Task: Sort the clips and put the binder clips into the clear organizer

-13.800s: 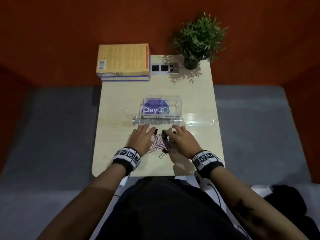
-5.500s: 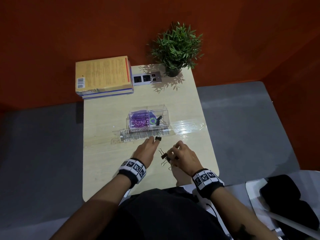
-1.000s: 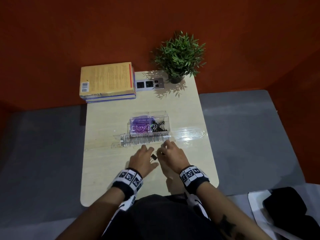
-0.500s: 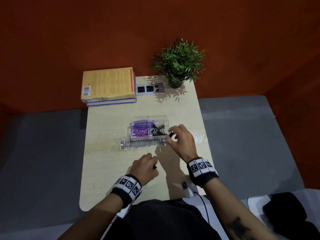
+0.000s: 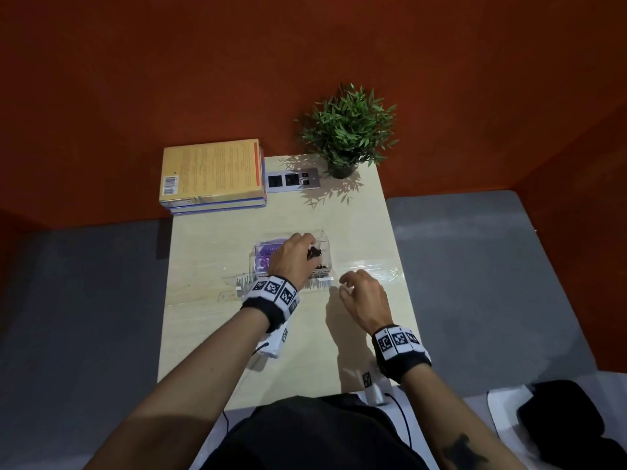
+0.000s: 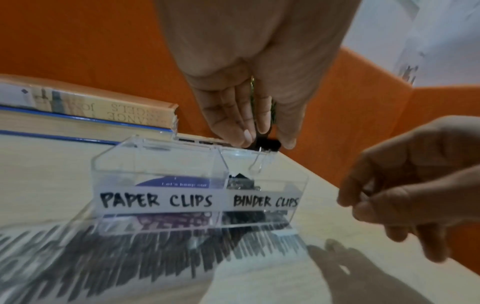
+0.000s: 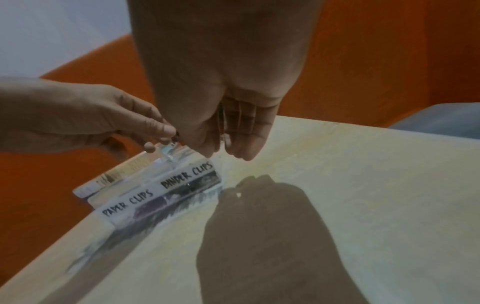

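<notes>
The clear organizer (image 5: pixel 326 239) stands mid-table, its two compartments labelled PAPER CLIPS and BINDER CLIPS (image 6: pixel 265 201). Purple paper clips (image 6: pixel 176 222) fill the left one and black binder clips (image 6: pixel 241 183) lie in the right one. My left hand (image 5: pixel 310 247) hovers over the right compartment and pinches a black binder clip (image 6: pixel 271 144) between thumb and fingers, its wire handle hanging down. Just right of the organizer, my right hand (image 5: pixel 346 283) hangs above the table with loosely curled fingers and holds nothing; the right wrist view shows its fingertips (image 7: pixel 241 152) apart.
A clear plastic sheet with dark streaks (image 5: pixel 366 268) lies in front of the organizer. At the table's back are a stack of books (image 5: pixel 212 174), a socket panel (image 5: pixel 293 180) and a potted plant (image 5: pixel 346 130). Grey seats flank the table.
My left hand has gone from the front of the table up over the organizer with a binder clip. My right hand has drawn back from the organizer to its right side.
</notes>
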A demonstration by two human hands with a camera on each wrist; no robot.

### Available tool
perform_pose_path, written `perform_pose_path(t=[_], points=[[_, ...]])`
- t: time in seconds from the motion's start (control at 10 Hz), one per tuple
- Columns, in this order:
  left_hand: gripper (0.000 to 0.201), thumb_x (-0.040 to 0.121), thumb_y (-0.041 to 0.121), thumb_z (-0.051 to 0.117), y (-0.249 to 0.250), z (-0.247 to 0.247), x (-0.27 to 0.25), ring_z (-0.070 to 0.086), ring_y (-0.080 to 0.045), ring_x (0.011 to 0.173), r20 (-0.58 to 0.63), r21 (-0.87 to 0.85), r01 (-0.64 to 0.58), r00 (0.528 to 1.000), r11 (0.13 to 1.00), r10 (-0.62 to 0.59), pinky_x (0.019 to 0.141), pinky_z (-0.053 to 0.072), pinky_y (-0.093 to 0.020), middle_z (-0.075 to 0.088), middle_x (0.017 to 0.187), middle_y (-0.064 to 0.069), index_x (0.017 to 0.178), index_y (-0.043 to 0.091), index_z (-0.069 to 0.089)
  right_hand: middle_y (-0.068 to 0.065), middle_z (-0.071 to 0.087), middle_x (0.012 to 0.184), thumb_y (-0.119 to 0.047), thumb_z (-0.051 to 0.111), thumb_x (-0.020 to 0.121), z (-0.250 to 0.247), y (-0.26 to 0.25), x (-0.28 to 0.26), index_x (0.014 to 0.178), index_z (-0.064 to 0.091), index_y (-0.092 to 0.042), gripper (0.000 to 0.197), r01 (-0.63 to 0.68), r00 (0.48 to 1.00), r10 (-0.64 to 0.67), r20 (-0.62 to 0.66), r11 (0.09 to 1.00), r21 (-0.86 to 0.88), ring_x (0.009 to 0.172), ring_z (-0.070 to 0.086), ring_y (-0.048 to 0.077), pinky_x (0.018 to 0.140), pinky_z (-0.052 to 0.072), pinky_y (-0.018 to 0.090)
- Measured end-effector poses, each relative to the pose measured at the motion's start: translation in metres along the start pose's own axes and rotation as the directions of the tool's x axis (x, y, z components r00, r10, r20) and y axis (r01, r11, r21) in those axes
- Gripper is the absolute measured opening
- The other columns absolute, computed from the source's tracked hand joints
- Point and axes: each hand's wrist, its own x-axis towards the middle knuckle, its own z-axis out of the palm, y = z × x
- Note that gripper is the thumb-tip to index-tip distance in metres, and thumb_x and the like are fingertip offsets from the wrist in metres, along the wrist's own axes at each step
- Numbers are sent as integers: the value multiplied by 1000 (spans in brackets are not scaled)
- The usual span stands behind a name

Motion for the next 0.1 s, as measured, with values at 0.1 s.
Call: perform_pose_path(t=[0.1], points=[[10,87,18,68,-7,9,-12,61,-26,82,-7,-5,-70,998,998,70,66,55,-39,63,97,-5,94,14,63,6,64,95,-24,62,89,6,12,-11,100,67,-15,15,-4,1000,5,30,1000,-16,81,63,28,68,51,35]])
